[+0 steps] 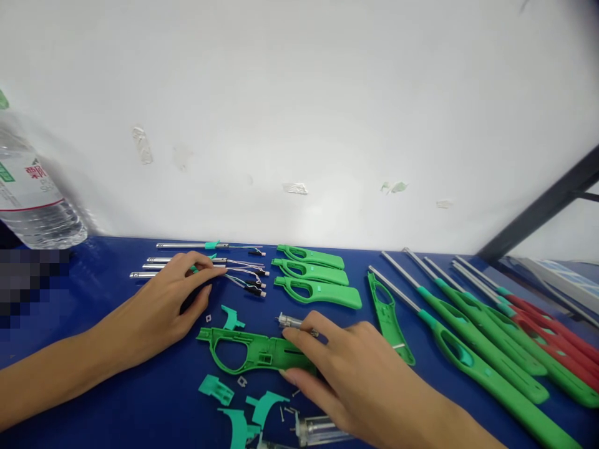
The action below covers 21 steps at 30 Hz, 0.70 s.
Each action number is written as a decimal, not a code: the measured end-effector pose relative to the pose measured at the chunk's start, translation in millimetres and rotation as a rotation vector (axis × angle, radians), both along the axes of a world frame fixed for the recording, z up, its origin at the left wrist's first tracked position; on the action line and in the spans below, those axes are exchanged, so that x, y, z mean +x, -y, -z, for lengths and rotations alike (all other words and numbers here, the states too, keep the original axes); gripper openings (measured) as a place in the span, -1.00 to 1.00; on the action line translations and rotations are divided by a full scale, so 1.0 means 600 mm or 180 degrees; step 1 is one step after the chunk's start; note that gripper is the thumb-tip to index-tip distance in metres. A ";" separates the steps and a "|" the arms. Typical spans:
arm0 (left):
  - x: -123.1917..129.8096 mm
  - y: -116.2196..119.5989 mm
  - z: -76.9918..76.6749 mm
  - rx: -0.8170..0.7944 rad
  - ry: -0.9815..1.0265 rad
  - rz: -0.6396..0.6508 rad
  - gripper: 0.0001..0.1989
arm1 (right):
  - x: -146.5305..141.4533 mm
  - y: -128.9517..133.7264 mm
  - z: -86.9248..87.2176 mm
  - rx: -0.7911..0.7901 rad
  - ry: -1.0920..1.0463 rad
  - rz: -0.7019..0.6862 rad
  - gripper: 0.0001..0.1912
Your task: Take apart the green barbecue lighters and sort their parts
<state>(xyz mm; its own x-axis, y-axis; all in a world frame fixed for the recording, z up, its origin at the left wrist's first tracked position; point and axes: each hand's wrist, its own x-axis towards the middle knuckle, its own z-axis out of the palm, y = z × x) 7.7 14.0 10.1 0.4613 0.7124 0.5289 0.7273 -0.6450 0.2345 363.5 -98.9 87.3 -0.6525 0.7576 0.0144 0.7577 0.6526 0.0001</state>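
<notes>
My left hand reaches over metal tubes with wires and black connectors; its thumb and fingers are at the wires near the tubes' right ends, and whether they grip one is hard to tell. My right hand lies over the right end of an open green shell half, thumb and index finger apart. Beside its index finger is a small clear cylinder. Around the shell lie teal parts, a small metal square, screws and a larger clear tank.
Behind my right hand are three green shells. Another shell half lies right of them. Farther right are several green lighters and red ones. A water bottle stands at the left by the white wall.
</notes>
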 end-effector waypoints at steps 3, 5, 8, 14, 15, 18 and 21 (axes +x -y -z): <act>-0.002 -0.002 0.002 0.0010 -0.0044 -0.0015 -0.45 | -0.001 -0.002 0.001 0.0016 0.0026 -0.0028 -0.51; -0.004 -0.006 0.004 0.0028 -0.0064 0.0004 -0.44 | 0.000 -0.003 0.001 0.0044 0.0014 -0.0032 -0.52; -0.007 -0.010 0.009 0.0042 -0.0071 0.0044 -0.42 | 0.004 -0.002 0.003 0.0125 -0.0019 -0.0043 -0.52; -0.010 -0.015 0.012 0.0036 -0.0053 0.0050 -0.45 | 0.005 0.000 0.005 0.0179 -0.0010 -0.0050 -0.51; -0.011 -0.016 0.011 0.0027 -0.0054 0.0068 -0.45 | 0.004 0.000 0.005 0.0170 -0.0006 -0.0049 -0.51; -0.012 -0.016 0.011 -0.0002 -0.0052 0.0092 -0.47 | 0.003 0.000 0.004 0.0131 -0.0003 -0.0016 -0.51; -0.010 -0.012 0.011 0.0010 -0.0055 0.0066 -0.50 | 0.003 -0.001 0.005 0.0129 0.0000 -0.0014 -0.51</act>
<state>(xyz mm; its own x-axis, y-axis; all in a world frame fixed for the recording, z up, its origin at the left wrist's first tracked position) 1.6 21.4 3.4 0.4851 0.7010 0.5228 0.7177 -0.6607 0.2199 365.1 -98.3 84.6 -0.6559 0.7535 0.0450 0.7548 0.6554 0.0265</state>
